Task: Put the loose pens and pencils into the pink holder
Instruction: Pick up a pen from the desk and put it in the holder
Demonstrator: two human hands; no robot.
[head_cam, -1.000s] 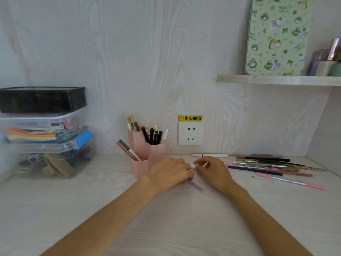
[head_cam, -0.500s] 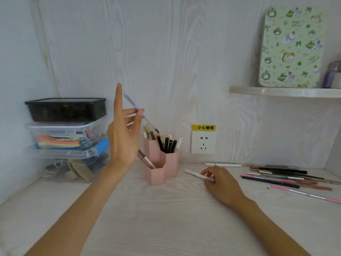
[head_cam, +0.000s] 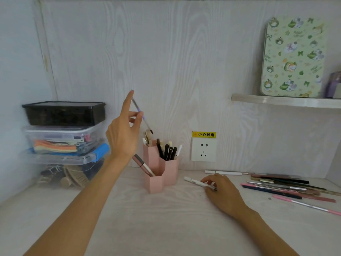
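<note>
The pink holder (head_cam: 167, 171), made of hexagonal tubes, stands on the desk by the back wall with several pens in it. My left hand (head_cam: 124, 133) is raised just left of and above it, pinching a thin purple-banded pen (head_cam: 142, 116) that tilts tip-down over the rear tube. On the desk to the holder's right, my right hand (head_cam: 221, 191) grips a white pen (head_cam: 194, 181) lying flat. Several loose pens and pencils (head_cam: 280, 186) lie at the right, with a pink pencil (head_cam: 306, 205) nearest me and a white pen (head_cam: 224, 172) by the wall.
Stacked plastic boxes (head_cam: 64, 141) stand at the left against the wall. A wall socket (head_cam: 203, 152) sits behind the holder's right. A shelf (head_cam: 284, 102) at upper right carries a patterned tin (head_cam: 293, 58). The pale desk (head_cam: 166, 224) spreads in front.
My left hand rose from the desk with the purple pen and now holds it lower, its tip over the holder. My right hand stays on the white pen.
</note>
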